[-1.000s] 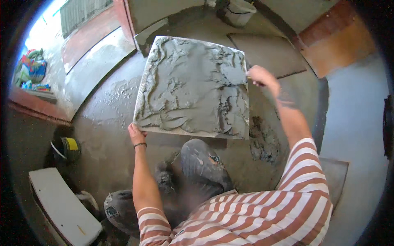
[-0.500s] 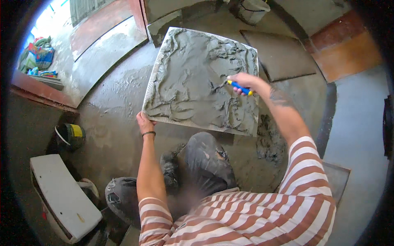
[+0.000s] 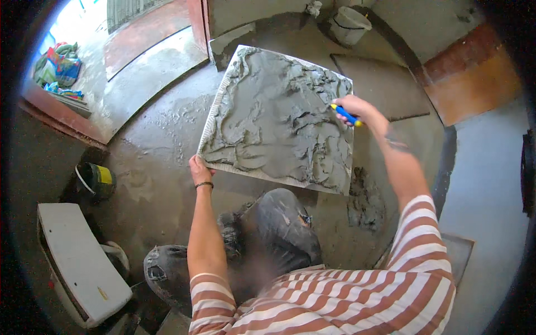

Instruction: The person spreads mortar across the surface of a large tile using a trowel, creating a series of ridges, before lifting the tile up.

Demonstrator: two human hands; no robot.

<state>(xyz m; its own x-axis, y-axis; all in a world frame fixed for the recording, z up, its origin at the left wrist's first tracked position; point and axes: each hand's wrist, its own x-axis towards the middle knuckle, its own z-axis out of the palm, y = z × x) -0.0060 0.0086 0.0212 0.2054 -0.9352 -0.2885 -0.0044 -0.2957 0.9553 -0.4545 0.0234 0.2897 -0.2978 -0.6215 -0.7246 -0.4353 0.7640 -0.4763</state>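
A large square tile (image 3: 207, 139), its ribbed pale edge showing, is tilted in front of me. Wet grey mortar (image 3: 268, 117) lies over most of its upper face in uneven ridges. My left hand (image 3: 201, 171) grips the tile's near left corner. My right hand (image 3: 357, 109) is wrapped round the blue and yellow handle of a trowel (image 3: 347, 115) above the right part of the tile. The trowel's blade cannot be made out against the mortar.
A dark bucket (image 3: 96, 182) with a yellow label stands at the left, behind a white panel-topped object (image 3: 84, 259). Another bucket (image 3: 350, 26) is at the far side. A flat board or tile (image 3: 385, 86) lies beyond my right hand. Mortar (image 3: 365, 204) is smeared on the floor at right.
My right hand has moved the trowel rightward across the mortar, toward the tile's right edge. My left hand stays on the same corner. The whole view has shifted slightly.
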